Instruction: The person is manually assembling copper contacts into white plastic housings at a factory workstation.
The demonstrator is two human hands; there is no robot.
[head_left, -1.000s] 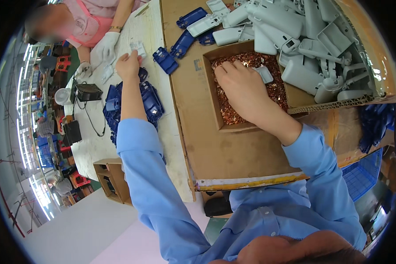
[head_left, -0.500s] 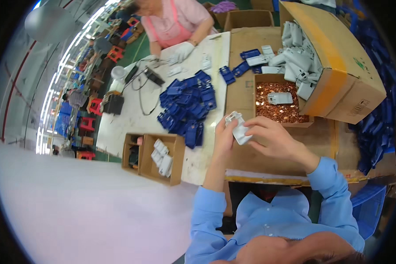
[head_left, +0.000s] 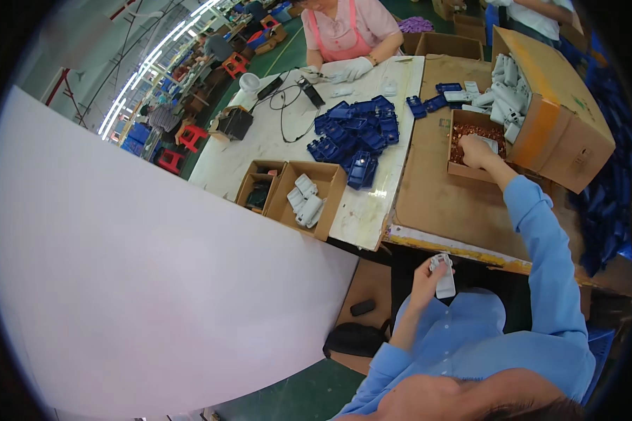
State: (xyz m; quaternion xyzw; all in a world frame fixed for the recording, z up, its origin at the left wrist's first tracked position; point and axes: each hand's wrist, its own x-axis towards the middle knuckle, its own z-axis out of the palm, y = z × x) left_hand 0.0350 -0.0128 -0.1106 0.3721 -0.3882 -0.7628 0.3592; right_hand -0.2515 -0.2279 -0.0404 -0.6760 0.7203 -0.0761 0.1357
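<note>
A white plastic casing [head_left: 445, 282] is held upright in my left hand [head_left: 421, 284], low in front of my body and just off the table's near edge. Its fingers are wrapped round the casing's side. My right hand [head_left: 476, 151] reaches into a small cardboard box [head_left: 463, 170] of shiny copper-coloured small pieces [head_left: 479, 130]. The fingers there point down and are drawn together; their tips are hidden among the pieces. Beside that hand another white casing [head_left: 494, 145] lies on the copper pieces, partly covered.
A large tilted carton [head_left: 565, 133] spills white casings [head_left: 509, 95] at the right. Blue casings [head_left: 358, 130] are heaped mid-table, near a divided box [head_left: 337, 200] with white casings. Across the table a gloved co-worker [head_left: 354, 69] works. A white panel [head_left: 154, 266] fills the left.
My hands have parted. The left has drawn back toward my body with the white casing; the right has let go of it and moved into the box of copper-coloured pieces. The view has shifted.
</note>
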